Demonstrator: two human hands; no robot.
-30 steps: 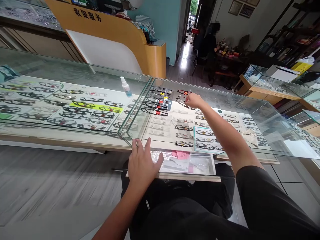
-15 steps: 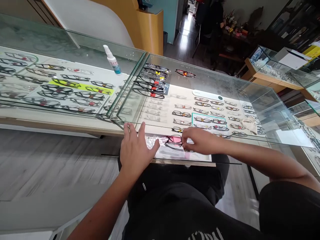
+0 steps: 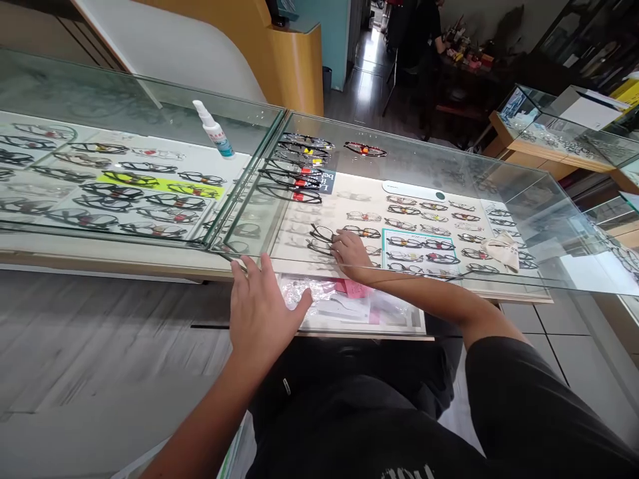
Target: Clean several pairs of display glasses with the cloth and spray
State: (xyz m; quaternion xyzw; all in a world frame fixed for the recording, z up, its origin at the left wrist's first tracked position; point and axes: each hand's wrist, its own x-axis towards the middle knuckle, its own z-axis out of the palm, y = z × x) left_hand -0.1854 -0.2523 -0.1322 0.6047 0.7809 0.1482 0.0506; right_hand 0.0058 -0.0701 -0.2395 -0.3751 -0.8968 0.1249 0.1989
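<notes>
While drawer [image 3: 418, 322] stays open, glasses [image 3: 323, 233] advanced.

- Holds a pair of dark-framed glasses [image 3: 322, 233] in the right hand [image 3: 351, 253], beneath the glass tabletop [image 3: 439, 159], close to rows of displayed glasses [image 3: 403, 209].
- Spreads the left hand [image 3: 259, 303], fingers at the tabletop's front edge.
- Shows an open drawer [image 3: 389, 336] below, holding clear plastic [image 3: 297, 293] and a pink slip [image 3: 355, 288].
- Has a group of dark glasses [image 3: 304, 171] on top, with one red-and-black pair [image 3: 366, 150] apart to the right.
- Includes a spray bottle [image 3: 218, 137] standing farther left.
</notes>
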